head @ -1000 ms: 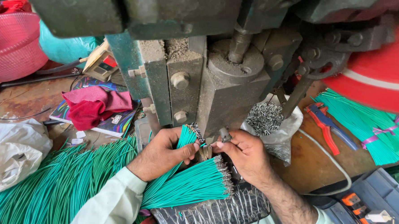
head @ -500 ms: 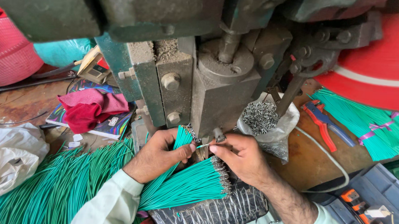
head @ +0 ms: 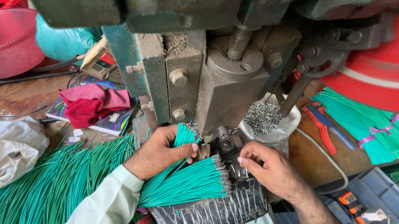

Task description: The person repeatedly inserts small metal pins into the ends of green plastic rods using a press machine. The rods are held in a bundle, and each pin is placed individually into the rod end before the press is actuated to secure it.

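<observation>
Below the grey press machine [head: 218, 90], at its foot, the left hand [head: 162, 153] is closed around a small bunch of green wires [head: 182, 140], thumb pressed across them so their metal-tipped ends point up toward the machine's base. Just under that hand, a larger fan of green wires with metal terminals [head: 187, 183] lies on a dark ribbed pad [head: 217, 211], its tips pointing right. The right hand [head: 269, 166] sits just right of the machine's foot, fingers curled together with the fingertips [head: 244, 158] pinched near the small tooling block [head: 227, 144]; whether anything is held between them I cannot tell.

Right of the machine, touching its side, a white bag of loose metal terminals [head: 264, 119] lies open. Further right rest red-and-blue pliers [head: 322, 124] and tied bundles of green wires [head: 369, 128] beneath a red wheel [head: 380, 75]. Left of the machine, a red cloth [head: 90, 105] lies on a colourful book [head: 105, 121], with a pink basket [head: 12, 41] well beyond. A big heap of green wires [head: 48, 181] spreads lower left of the machine, beside a white plastic bag [head: 7, 150].
</observation>
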